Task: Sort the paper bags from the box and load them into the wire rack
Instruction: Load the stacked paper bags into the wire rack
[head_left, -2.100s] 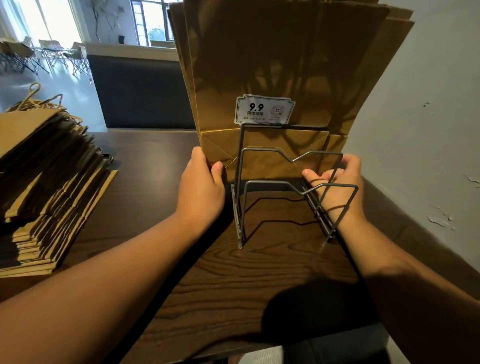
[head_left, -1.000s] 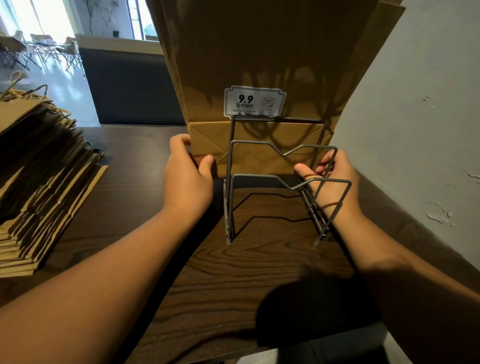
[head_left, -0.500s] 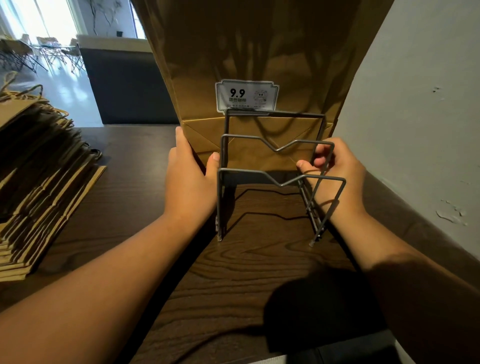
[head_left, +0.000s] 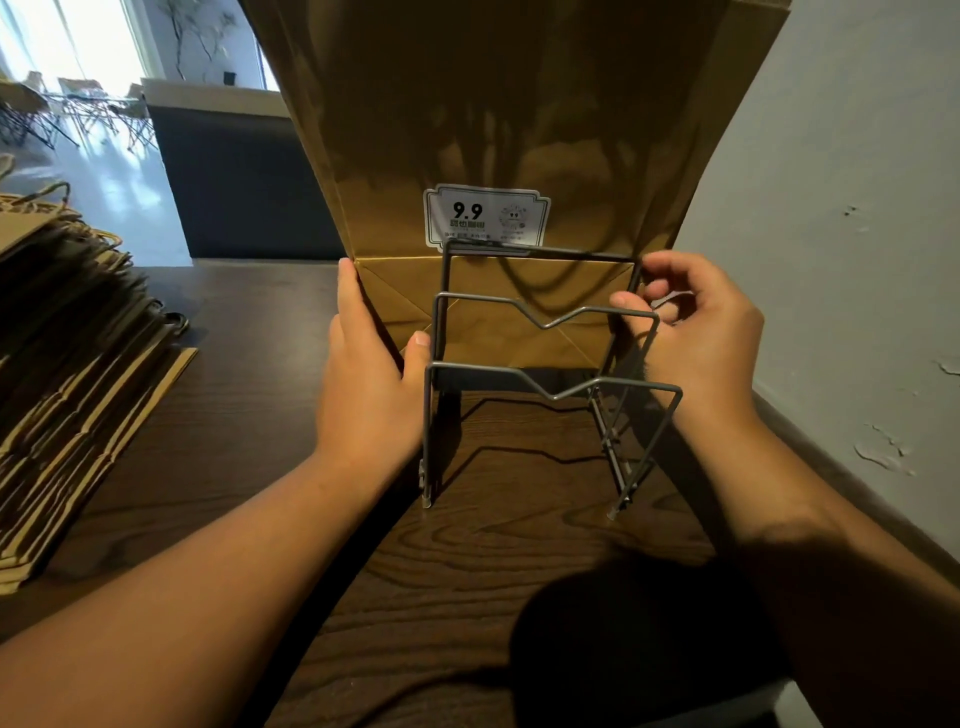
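Head view: the paper bags (head_left: 493, 130) stand upright in the back slot of the wire rack (head_left: 545, 374), and seating them looks like the step in hand. The left hand (head_left: 369, 384) presses flat and open against their left edge; the right hand (head_left: 691, 332) curls round the rack's right-side wires. Next, likely square them and fetch more from the stack (head_left: 67, 374).

Grey wire rack (head_left: 545, 384): bent-metal dividers with a V-notch in each top bar, standing upright on the dark wood surface, its two nearer slots unfilled.

Flat brown kraft paper bags, standing (head_left: 498, 156): upright in the rack's rearmost slot, folded bottoms down and facing forward; the front bag bears a white label printed "9.9" (head_left: 485, 217) just above the rear wire frame.

Flat brown kraft paper bags with twisted cord handles, stacked (head_left: 67, 364): lying in a fanned pile at the left, well apart from the rack.
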